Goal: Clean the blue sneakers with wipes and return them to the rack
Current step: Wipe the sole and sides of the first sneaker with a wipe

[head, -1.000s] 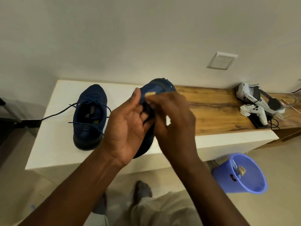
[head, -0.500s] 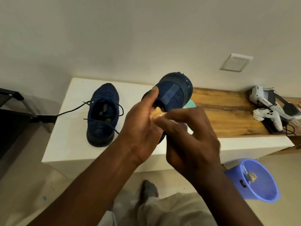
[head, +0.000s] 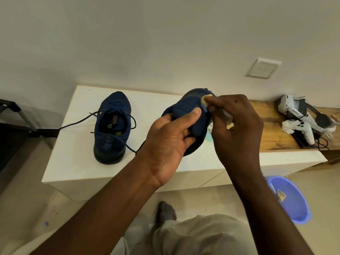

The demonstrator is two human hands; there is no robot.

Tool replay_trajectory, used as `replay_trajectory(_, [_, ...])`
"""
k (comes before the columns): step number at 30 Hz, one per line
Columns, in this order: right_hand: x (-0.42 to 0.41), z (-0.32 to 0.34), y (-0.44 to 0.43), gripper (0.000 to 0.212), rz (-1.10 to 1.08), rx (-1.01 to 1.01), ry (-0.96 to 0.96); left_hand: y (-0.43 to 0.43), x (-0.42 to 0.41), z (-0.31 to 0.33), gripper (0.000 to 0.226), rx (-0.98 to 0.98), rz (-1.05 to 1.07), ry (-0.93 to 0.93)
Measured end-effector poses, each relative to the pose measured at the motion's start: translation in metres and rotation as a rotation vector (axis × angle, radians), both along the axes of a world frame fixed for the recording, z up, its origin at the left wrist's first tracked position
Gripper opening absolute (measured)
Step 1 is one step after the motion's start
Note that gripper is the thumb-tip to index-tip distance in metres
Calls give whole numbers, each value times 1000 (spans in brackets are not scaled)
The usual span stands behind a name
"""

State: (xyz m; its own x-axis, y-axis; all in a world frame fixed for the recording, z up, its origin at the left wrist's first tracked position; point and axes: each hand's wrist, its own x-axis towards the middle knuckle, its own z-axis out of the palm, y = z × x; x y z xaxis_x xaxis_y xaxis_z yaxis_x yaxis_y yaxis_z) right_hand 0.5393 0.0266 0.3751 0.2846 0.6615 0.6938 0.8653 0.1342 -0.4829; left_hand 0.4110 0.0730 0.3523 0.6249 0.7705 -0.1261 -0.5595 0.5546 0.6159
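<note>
Near the middle of the frame the left hand (head: 169, 142) holds one blue sneaker (head: 189, 109) up above the table (head: 73, 150). Its grip is wrapped round the shoe, with the thumb lying across the knit upper and the fingers curled underneath. The shoe is tilted, and its dark sole edge shows at its lower right. The right hand (head: 237, 126) reaches in from the right with a narrow grip: its fingertips pinch a small, yellowed wipe (head: 206, 99) and hold it against the top of the held shoe. The second blue sneaker (head: 112, 126) stands upright on the white table left of centre, well apart from both hands, heel toward the camera and loose laces trailing over the surface. Toward the right the table has a wooden top (head: 272, 133), where a white headset (head: 294, 111) and a white controller (head: 303, 131) lie among dark cables near the frame's right edge. A pale wall plate (head: 263, 70) sits on the wall in the upper right. In the lower right a blue bin (head: 294, 208) stands on the floor near the table, with a crumpled used wipe (head: 280, 195) inside. A teal thing shows just behind the right hand — what it is cannot be told. A dark frame (head: 11, 124) fills the left edge. At the bottom are light trousers (head: 202, 236) and a foot (head: 165, 212) in a grey sock.
</note>
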Motion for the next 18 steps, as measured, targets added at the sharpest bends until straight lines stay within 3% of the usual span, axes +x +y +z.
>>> replay_trajectory(3, [-5, 10, -11, 18, -2, 119, 54, 2, 2, 1, 38, -6, 77, 74])
replay_trajectory(5, [-13, 12, -18, 19, 42, 136, -87, 3, 1, 2, 36, -19, 123, 78])
replay_trajectory(8, [-23, 0, -13, 25, 73, 8, -259, 4, -2, 3, 35, -13, 117, 52])
replay_trajectory(12, [-12, -4, 3, 25, -20, -53, -232, 2, -2, 2, 34, 4, 76, 41])
replay_trajectory(18, [-18, -3, -5, 23, 48, -64, -246, 3, -4, 0, 34, 24, 34, 29])
